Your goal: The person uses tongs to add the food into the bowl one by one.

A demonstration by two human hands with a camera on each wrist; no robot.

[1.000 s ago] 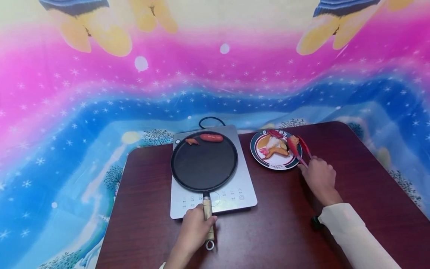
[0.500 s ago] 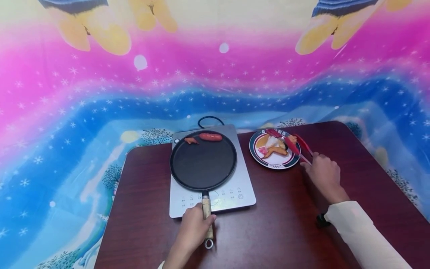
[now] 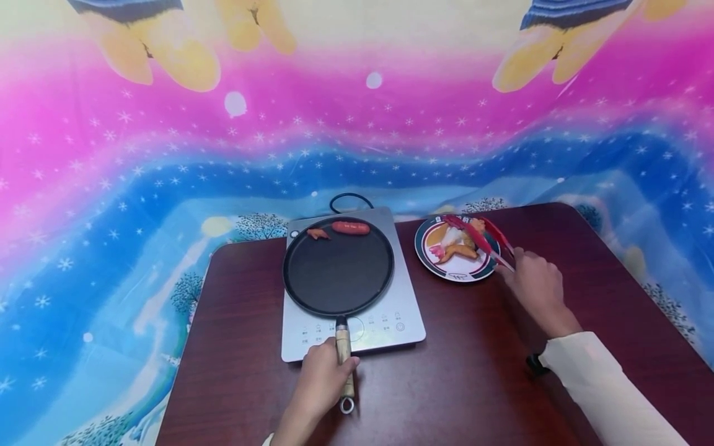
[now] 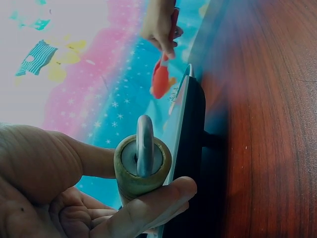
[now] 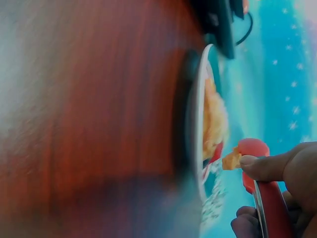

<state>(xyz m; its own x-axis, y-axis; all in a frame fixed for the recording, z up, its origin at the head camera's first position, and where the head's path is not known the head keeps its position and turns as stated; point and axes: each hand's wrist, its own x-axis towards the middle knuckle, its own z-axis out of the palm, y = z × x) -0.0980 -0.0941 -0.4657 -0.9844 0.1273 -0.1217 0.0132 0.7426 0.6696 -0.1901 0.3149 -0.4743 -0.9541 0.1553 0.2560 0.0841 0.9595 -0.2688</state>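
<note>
My left hand (image 3: pixel 323 378) grips the wooden handle (image 3: pixel 344 356) of a flat black frying pan (image 3: pixel 338 272), its thumb on the handle's side. A red sausage (image 3: pixel 350 228) and a small brown-orange food piece (image 3: pixel 318 233) lie near the pan's far rim. My right hand (image 3: pixel 535 288) holds red tongs (image 3: pixel 481 238) over the right side of a patterned plate (image 3: pixel 458 277). An orange-brown chunk (image 5: pixel 232 159) shows at the tongs' head; whether they clamp it I cannot tell. A curved brown piece (image 3: pixel 460 251) and other food lie on the plate.
Under the pan is a silver induction cooker (image 3: pixel 385 334), its black cord (image 3: pixel 351 194) looping behind. Both cooker and plate stand on a dark reddish-brown table (image 3: pixel 446 384). A colourful printed cloth (image 3: pixel 357 136) hangs behind the table's far edge.
The tongs' tips have shifted slightly left and away over the plate, and the orange-brown chunk shows a little farther left and back. My left hand and the pan stay put.
</note>
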